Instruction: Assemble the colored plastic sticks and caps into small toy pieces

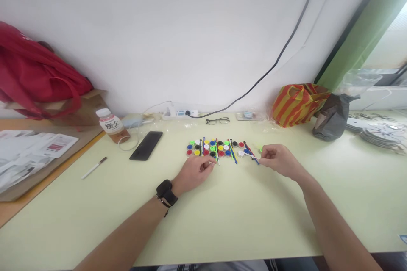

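Note:
Small round discs (221,153) in red, yellow, blue, green, black and white lie in rows on the table. Thin coloured plastic sticks with arrow-shaped ends, such as a blue stick (233,154), lie across them in bundles. My right hand (280,161), at the right end of the rows, pinches a thin white stick (252,155) that points left over the discs. At the front edge of the discs my left hand (195,173) is closed, its fingertips by the lower end of a bundle. Whether anything is between those fingers is hidden.
Left of the discs are a black phone (146,145), a marker (94,167) and a drink bottle (112,126). Glasses (217,121) and a power strip (178,113) lie near the wall. Striped bag (297,103), dark bag (332,116) and stacked discs (381,135) stand right.

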`<state>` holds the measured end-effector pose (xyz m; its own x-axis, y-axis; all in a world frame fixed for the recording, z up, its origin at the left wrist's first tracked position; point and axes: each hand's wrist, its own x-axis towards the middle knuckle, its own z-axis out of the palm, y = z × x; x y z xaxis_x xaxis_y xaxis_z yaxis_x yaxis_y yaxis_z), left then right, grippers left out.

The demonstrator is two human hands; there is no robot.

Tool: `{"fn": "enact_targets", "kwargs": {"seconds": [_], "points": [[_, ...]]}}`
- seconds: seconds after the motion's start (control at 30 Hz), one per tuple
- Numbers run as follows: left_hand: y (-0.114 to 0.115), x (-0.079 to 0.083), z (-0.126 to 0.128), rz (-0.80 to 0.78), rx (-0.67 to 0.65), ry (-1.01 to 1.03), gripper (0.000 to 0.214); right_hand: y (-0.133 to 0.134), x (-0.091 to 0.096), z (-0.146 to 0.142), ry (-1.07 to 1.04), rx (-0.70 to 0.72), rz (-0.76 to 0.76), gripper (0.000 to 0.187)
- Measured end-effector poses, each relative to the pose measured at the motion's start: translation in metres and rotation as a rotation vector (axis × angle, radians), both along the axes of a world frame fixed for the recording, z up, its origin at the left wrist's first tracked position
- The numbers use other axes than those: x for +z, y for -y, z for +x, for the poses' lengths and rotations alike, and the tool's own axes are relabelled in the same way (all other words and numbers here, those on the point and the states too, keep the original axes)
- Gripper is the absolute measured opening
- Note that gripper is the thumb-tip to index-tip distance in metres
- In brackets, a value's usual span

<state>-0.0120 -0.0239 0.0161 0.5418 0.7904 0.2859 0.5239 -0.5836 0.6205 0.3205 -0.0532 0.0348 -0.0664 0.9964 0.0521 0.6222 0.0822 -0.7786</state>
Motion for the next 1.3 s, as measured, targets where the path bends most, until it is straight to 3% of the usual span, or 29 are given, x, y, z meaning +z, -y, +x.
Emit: {"fn": "enact_targets", "kwargs": {"seconds": [0.23,0.43,0.53,0.7,0.93,1.3], "points": [[0.001,0.001,0.001,-0.011,0.004,-0.008,0.022,0.008,0.012,0.000,-0.094,0.062,-0.109,0.007],[0.001,0.001,0.000,-0.018,-0.010,-0.011,0.023,0.005,0.009,-0.002,-0.270,0.005,0.030,0.021],[0.001,0.002,0.001,-0.015,-0.009,-0.010,0.023,0.000,0.000,-0.005,-0.159,-0.037,0.119,0.031],[0.002,0.003,0.001,-0.012,-0.033,-0.014,0.023,-0.011,-0.019,-0.007,0.151,-0.044,0.268,0.028],[0.006,0.002,0.003,-0.021,-0.033,-0.002,0.022,-0.015,-0.028,-0.001,0.194,-0.119,0.411,0.022],[0.006,0.004,0.004,-0.020,-0.023,-0.021,0.022,-0.021,-0.036,0.008,0.221,-0.121,0.403,0.022]]}}
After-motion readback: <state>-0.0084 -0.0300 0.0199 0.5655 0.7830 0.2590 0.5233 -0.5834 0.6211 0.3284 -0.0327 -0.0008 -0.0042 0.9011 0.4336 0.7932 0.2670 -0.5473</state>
